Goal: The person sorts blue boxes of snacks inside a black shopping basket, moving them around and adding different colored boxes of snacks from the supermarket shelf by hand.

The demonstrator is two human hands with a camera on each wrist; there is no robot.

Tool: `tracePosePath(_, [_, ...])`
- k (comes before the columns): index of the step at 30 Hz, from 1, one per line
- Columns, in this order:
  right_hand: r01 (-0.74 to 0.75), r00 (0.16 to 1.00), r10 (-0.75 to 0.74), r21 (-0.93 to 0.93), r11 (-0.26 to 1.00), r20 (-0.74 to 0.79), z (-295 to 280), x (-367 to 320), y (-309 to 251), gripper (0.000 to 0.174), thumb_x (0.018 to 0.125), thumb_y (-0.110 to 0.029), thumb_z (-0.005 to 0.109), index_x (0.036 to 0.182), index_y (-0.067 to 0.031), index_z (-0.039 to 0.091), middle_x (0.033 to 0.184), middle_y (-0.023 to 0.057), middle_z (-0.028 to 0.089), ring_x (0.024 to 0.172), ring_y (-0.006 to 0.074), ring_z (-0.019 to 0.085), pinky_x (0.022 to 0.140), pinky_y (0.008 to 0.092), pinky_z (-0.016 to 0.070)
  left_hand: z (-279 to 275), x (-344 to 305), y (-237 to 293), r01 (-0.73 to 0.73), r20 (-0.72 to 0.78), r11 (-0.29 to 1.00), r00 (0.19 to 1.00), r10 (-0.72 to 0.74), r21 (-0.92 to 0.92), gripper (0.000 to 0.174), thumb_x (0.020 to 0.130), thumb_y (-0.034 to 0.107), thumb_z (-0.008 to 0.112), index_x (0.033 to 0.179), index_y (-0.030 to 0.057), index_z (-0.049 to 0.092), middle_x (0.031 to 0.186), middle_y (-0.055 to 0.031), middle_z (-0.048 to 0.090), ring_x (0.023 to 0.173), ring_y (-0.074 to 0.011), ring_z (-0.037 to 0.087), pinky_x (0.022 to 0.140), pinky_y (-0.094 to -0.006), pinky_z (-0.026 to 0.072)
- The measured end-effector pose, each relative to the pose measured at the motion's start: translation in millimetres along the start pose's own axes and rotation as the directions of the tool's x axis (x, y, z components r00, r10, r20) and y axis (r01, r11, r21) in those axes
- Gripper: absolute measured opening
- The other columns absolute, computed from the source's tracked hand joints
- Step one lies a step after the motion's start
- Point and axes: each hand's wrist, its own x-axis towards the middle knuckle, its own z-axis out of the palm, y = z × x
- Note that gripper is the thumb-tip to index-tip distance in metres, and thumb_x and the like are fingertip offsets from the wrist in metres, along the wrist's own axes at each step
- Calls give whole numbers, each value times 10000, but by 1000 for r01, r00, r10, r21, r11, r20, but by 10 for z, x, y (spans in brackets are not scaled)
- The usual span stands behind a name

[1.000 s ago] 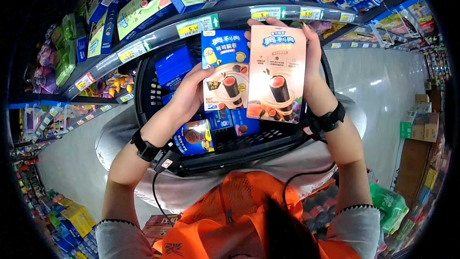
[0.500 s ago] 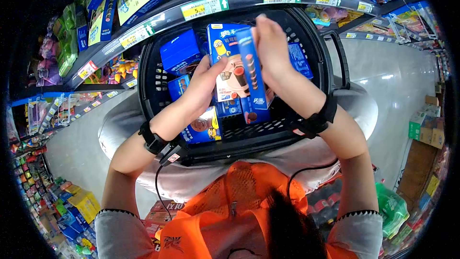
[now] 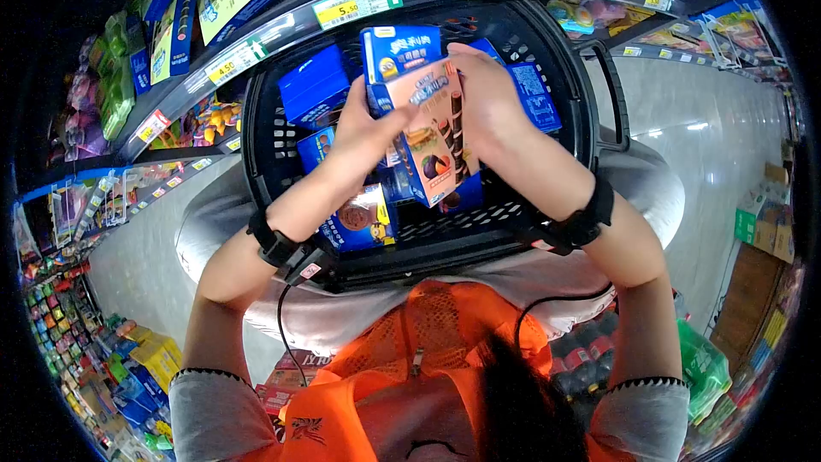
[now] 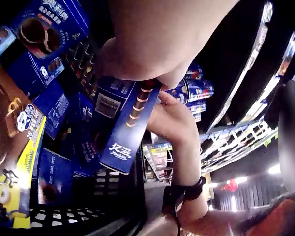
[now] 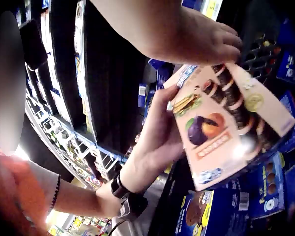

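Over the basket, my left hand (image 3: 369, 133) grips a pink wafer-roll box (image 3: 432, 141), its thumb across the front. That box is tilted, showing rolls and fruit on its face; in the right wrist view the pink box (image 5: 221, 142) shows plum-like fruit. Behind its upper end stands a blue box (image 3: 400, 44) with a yellow cartoon figure. My right hand (image 3: 489, 103) holds the pink box's right upper edge; its fingers (image 5: 226, 42) lie over that end in the right wrist view. In the left wrist view a blue box side (image 4: 125, 142) with a row of rolls lies between the hands.
The black shopping basket (image 3: 592, 120) rests by the person's lap and contains several blue boxes, including a cookie box (image 3: 359, 221) and a plain blue box (image 3: 315, 85). Beyond it runs a shelf edge with price tags (image 3: 357, 8). Cartons (image 3: 765, 214) stand on the right floor.
The two boxes, earlier held side by side with fronts facing up, have come together and lowered toward the basket. The pink one was turned edge-on, then tilted over the blue one.
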Motion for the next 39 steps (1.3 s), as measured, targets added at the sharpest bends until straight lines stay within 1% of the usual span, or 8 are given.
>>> tracePosePath(3, [-65, 935, 120, -171, 983, 334, -234, 102, -143, 313, 892, -191, 419, 1137, -8, 485, 1027, 117, 578, 880, 173, 574, 796, 305, 448, -83, 2, 63, 25, 24, 981, 999, -21, -194, 555, 798, 147, 614, 1229, -33, 314, 1128, -140, 502, 1037, -185, 514, 875, -308, 432])
tracePosePath(7, [-309, 919, 335, -148, 939, 206, -297, -17, -78, 375, 941, -269, 334, 1183, -18, 471, 1115, 89, 574, 967, 163, 575, 869, 294, 441, -159, -30, 176, -85, -18, 966, 996, 83, -243, 550, 801, 169, 610, 1232, -19, 323, 1143, -140, 494, 1046, -187, 514, 899, -309, 415])
tracePosePath(12, [-269, 896, 336, -244, 932, 292, -300, -145, -30, 423, 954, -346, 294, 1215, -52, 448, 1148, 63, 561, 1016, 158, 561, 868, 298, 445, -259, -4, 242, -118, -35, 952, 993, 113, -281, 514, 815, 173, 597, 1222, -8, 340, 1131, -131, 508, 1047, -187, 517, 900, -312, 416])
tracePosePath(18, [-96, 887, 199, -255, 962, 416, -406, -130, 17, 419, 907, -348, 461, 1141, -4, 511, 1063, 94, 590, 948, 160, 570, 826, 299, 450, -242, 8, 137, -161, -56, 968, 987, 153, -193, 469, 853, 244, 582, 1196, 2, 373, 1102, -113, 530, 990, -160, 542, 858, -293, 446])
tracePosePath(21, [25, 960, 81, -375, 927, 266, -389, -161, -58, 446, 864, -298, 559, 1104, 74, 503, 1019, 117, 595, 885, 169, 587, 795, 260, 454, -263, 37, 109, -82, -8, 953, 996, 84, -292, 410, 895, 274, 516, 1183, 7, 397, 1076, -97, 550, 963, -155, 563, 835, -289, 464])
tracePosePath(28, [189, 964, -158, -137, 972, 214, -398, -119, -443, 357, 906, -274, 488, 1075, 39, 509, 1013, 102, 600, 907, 139, 587, 797, 261, 457, -301, 19, 238, -44, 33, 916, 997, 63, -398, 384, 933, 320, 413, 1179, 25, 404, 1129, -119, 549, 1007, -184, 575, 843, -311, 487])
tracePosePath(33, [177, 965, -128, -208, 962, 231, -434, -79, -373, 331, 888, -252, 530, 1062, 30, 514, 996, 85, 598, 900, 133, 581, 796, 257, 450, -302, 28, 272, -54, 43, 910, 996, 78, -410, 491, 954, 393, 269, 1242, 7, 369, 1193, -142, 514, 1074, -217, 537, 911, -352, 451])
tracePosePath(39, [143, 974, -90, -255, 956, 208, -448, -66, -267, 338, 878, -262, 545, 1054, 26, 530, 977, 74, 604, 872, 116, 577, 776, 244, 443, -298, 11, 287, -50, 47, 912, 996, 75, -408, 489, 950, 411, 271, 1241, 34, 378, 1192, -136, 516, 1055, -214, 551, 882, -340, 474])
